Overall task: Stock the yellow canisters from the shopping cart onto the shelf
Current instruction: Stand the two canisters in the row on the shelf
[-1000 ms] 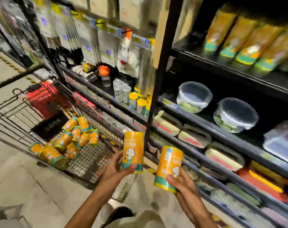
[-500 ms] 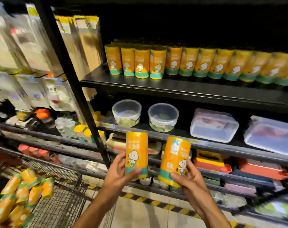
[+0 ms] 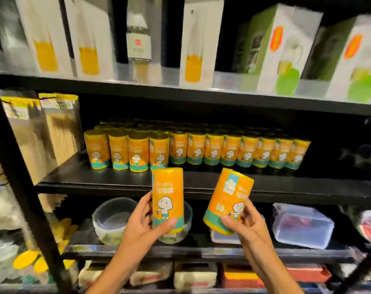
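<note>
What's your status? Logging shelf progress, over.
Left hand grips upright canister. Right hand grips tilted canister. Both below shelf edge. Path clear.

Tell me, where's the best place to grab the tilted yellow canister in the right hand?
Probably low on the round body, from below and behind, as the right hand does on the tilted canister: the grip wraps its teal bottom band, leaving the top free to slide onto the shelf.

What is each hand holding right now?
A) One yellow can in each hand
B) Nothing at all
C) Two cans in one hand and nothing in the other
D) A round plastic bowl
A: the left hand grips one upright yellow canister, and the right hand grips a second, tilted canister, both held below the shelf where the row of matching canisters stands.
</note>
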{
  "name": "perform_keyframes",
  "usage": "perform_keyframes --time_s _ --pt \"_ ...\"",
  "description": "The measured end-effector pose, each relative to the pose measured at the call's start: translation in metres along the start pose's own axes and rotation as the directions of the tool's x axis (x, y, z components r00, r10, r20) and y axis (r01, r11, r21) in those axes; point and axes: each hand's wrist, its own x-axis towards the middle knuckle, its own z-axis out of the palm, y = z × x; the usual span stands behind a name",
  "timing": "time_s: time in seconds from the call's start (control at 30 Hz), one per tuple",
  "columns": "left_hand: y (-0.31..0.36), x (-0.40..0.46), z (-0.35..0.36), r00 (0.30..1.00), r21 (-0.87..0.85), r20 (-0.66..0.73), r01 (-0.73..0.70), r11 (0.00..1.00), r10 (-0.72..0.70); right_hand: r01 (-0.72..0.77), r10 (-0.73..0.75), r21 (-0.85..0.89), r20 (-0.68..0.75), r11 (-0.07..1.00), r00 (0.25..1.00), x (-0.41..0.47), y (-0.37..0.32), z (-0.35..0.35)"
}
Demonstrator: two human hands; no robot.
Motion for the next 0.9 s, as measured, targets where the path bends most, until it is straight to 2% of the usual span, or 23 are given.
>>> perform_keyframes --time_s 0.17,0.33,0.63,0.7,0.8,0.9 --pt "0.018 0.062 0.005 0.993 0.062 -0.016 -0.116 0.991 0.117 0.156 -0.159 -0.121 -0.016 0.980 0.987 0.056 -0.009 0.010" --pt "0.013 0.117 0.005 0.980 0.248 -0.011 -0.191 0.950 0.200 0.248 -0.259 -0.234 -0.018 0.940 0.966 0.113 0.003 0.011" --pt "-0.028 0.173 0.015 0.975 0.430 -0.045 -0.180 0.885 0.220 0.205 -0.207 -0.482 0.048 0.852 0.977 0.176 0.031 0.000" --pt "-0.033 0.176 0.017 0.956 0.521 -0.055 -0.219 0.825 0.288 0.213 -0.203 -0.520 0.077 0.827 0.976 0.182 0.032 -0.002" --pt "-0.037 0.179 0.020 0.913 0.694 -0.077 -0.240 0.679 0.401 0.203 -0.195 -0.567 0.075 0.798 0.978 0.189 0.034 -0.002" --pt "-0.038 0.181 0.025 0.905 0.732 -0.139 -0.180 0.657 0.403 0.185 -0.185 -0.620 0.066 0.762 0.981 0.197 0.036 -0.003"
